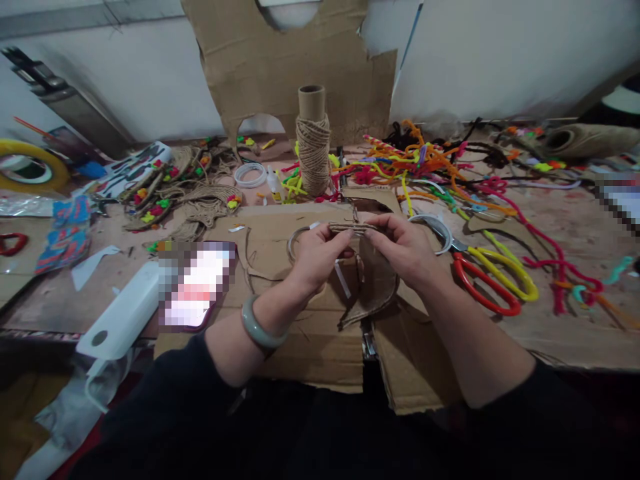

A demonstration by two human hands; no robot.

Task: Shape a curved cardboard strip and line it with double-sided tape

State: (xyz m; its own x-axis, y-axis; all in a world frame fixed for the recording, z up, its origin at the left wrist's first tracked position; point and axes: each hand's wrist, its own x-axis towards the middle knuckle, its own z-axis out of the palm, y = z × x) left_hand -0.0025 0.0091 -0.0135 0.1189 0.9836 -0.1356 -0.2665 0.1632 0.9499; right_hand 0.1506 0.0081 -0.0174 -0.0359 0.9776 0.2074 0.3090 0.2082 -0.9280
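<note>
1. A cluttered work table (50, 293) filled the frame, with torn cardboard propped upright (300, 60) against the wall at top centre.
2. The left hand (315, 257) and right hand (407, 250) met at centre, thumbs and fingers pinched narrowly on a thin, ridged brown strip (345, 228); whether it was twine or corrugated card could not be told. Uneven pressure from the two pinches could have creased it or split its layers.
3. Below the fingers, a curved cardboard cutout (377, 280) hung or lay, partly hidden; if it was joined to the strip, its weight might have twisted the strip or pulled it loose.
4. Under the forearms, the cardboard mat (320, 360) reached past the table's near edge at lower centre, so a leaning arm could have bent or shifted it.
5. Right of the right hand, scissors (459, 245) lay beside a white ring (447, 233), their blades hard to make out; a sideways sweep risked a nick or a snag.
6. At centre left, the phone (200, 283) lay near the left forearm, where the bangle (257, 330) might have knocked it.
7. Farther back, the tall twine spool (313, 153) stood on end beside a small bottle (275, 185); a tug on loose twine could have toppled both.
</note>
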